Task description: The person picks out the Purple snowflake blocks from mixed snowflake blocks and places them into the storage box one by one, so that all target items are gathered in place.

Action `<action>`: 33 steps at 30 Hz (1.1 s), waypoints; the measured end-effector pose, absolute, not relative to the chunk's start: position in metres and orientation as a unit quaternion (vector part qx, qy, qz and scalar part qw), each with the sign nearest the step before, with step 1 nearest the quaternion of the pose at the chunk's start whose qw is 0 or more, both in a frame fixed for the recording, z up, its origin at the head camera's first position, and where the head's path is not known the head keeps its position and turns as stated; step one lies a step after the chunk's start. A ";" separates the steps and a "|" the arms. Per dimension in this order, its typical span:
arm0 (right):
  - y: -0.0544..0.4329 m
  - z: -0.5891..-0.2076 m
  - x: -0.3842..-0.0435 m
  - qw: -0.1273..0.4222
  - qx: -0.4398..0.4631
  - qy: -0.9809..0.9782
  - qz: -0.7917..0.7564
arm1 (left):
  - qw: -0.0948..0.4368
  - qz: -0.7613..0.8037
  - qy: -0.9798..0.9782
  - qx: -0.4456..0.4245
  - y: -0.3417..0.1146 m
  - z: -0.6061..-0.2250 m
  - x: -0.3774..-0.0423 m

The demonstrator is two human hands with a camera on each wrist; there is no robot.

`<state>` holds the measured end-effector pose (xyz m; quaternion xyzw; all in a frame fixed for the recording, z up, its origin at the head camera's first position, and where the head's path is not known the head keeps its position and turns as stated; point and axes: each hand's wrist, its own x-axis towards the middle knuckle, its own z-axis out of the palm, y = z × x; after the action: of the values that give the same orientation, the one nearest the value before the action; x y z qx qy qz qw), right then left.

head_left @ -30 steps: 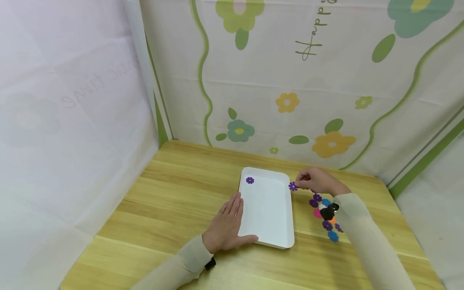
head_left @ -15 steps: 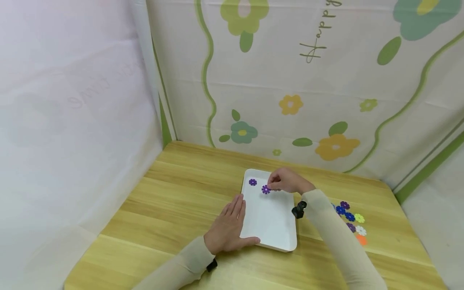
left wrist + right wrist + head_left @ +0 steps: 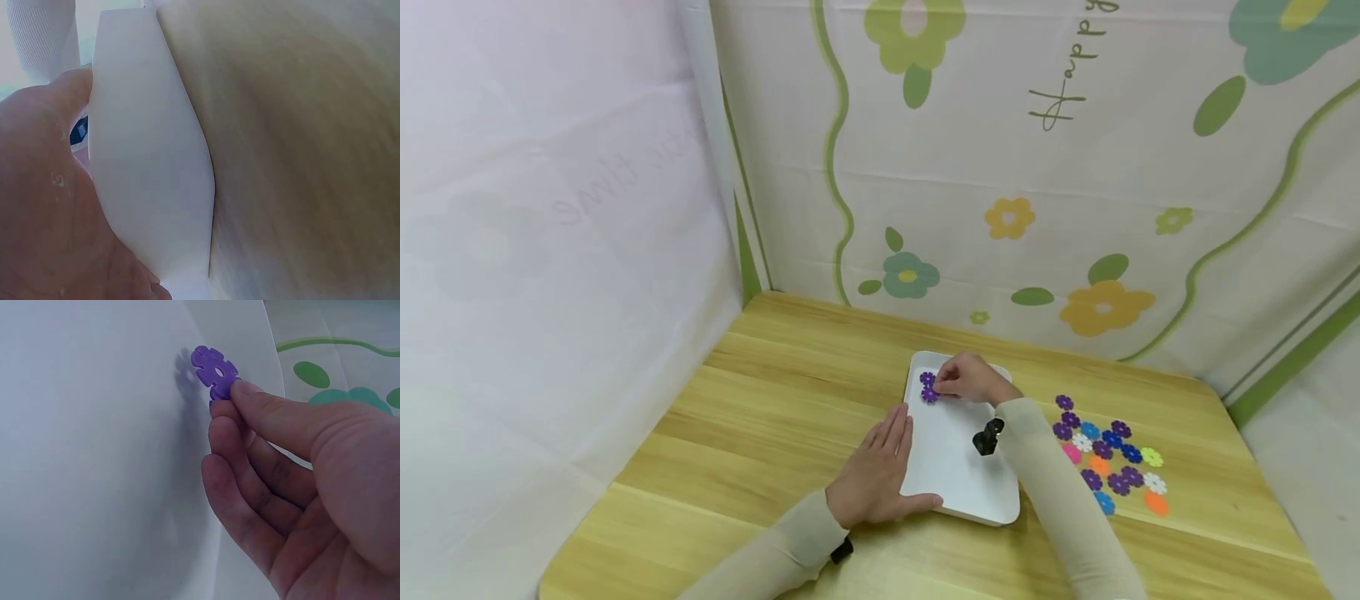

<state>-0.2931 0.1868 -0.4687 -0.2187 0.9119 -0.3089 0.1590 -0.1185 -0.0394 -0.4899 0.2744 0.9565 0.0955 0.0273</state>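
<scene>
The white tray [image 3: 951,467] lies on the wooden table. My left hand [image 3: 871,477] rests at its near left corner, fingers straight along the left side and thumb along the near edge. In the left wrist view that hand touches the tray's outer wall [image 3: 150,137]. Over the tray's far left part, my right hand [image 3: 972,379] pinches a purple flower-shaped plastic disc [image 3: 215,370] between thumb and index finger. Just beyond it, a second purple disc [image 3: 927,377] lies in the tray's far left corner, overlapped by the held one in the head view.
To the right of the tray, a loose group of flower-shaped discs in purple, blue [image 3: 1131,453], white, pink, yellow and orange [image 3: 1157,503] lies on the table [image 3: 760,417]. Flower-printed cloth [image 3: 955,167] hangs behind the table, and a white cloth stands at its left.
My right hand has moved left from beside the tray's right rim to its far left corner, carrying the purple disc. My left hand stays at the tray's corner.
</scene>
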 end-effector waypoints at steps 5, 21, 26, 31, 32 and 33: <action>0.185 -0.474 -0.292 0.160 -0.201 0.911 -0.323 | 0.043 0.100 0.957 0.270 -0.039 -0.490 -0.119; 0.185 -0.476 -0.287 0.171 -0.164 0.919 -0.314 | 0.058 0.096 0.958 0.265 -0.037 -0.490 -0.120; 0.201 -0.457 -0.281 0.162 -0.174 0.930 -0.280 | 0.062 0.103 0.957 0.265 -0.037 -0.489 -0.119; 0.234 -0.433 -0.274 0.143 -0.184 0.936 -0.265 | 0.062 0.117 0.955 0.264 -0.037 -0.488 -0.118; 0.242 -0.428 -0.273 0.140 -0.188 0.935 -0.266 | 0.061 0.120 0.955 0.264 -0.037 -0.488 -0.118; 0.251 -0.424 -0.271 0.137 -0.187 0.935 -0.268 | 0.060 0.122 0.955 0.264 -0.037 -0.488 -0.118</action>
<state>-0.2712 0.2505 -0.4244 -0.1866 0.9353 -0.2678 0.1368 -0.1181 -0.0371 -0.4884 0.2641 0.9548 0.1223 0.0604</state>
